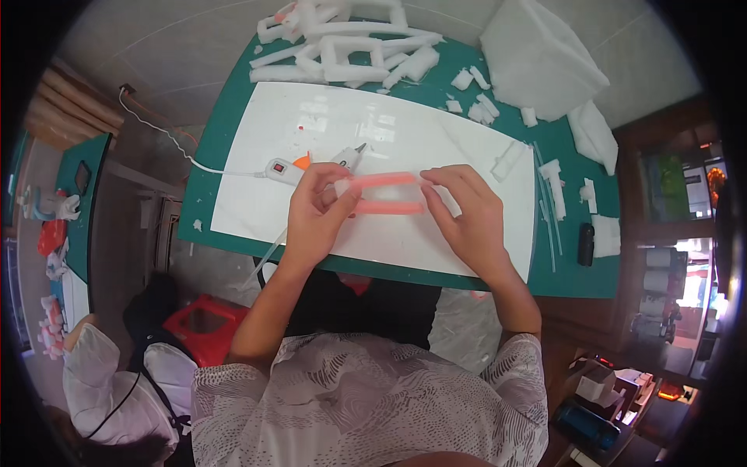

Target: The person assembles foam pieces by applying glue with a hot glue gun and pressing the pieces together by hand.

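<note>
Patterned grey-white shirt fills the bottom of the view, w/ both bare forearms rising from it toward 12 o'clock. Left hand & right hand meet over a white sheet on a green cutting mat that covers the tabletop.

Between them sits a pink foam frame, a flat narrow loop w/ two long bars. Its long axis runs 9-to-3 o'clock, i.e. straight across from one hand to the other, w/ no clear front or back end. Left grip is pinched on the 9 o'clock end, thumb & fingers closed around it. Right grip is pinched on the 3 o'clock end, fingertips pressing the upper bar. Both hands are about equally near; neither has to reach.

White hot-glue gun w/ orange trigger lies on the sheet just past the left hand at 12 o'clock, nozzle pointing toward 3, white cord trailing off toward 9. White foam offcuts are piled at the far edge of the mat; a large white foam block sits at approx 1 o'clock. Small black object, kind unclear, lies at 3 o'clock on the mat.
</note>
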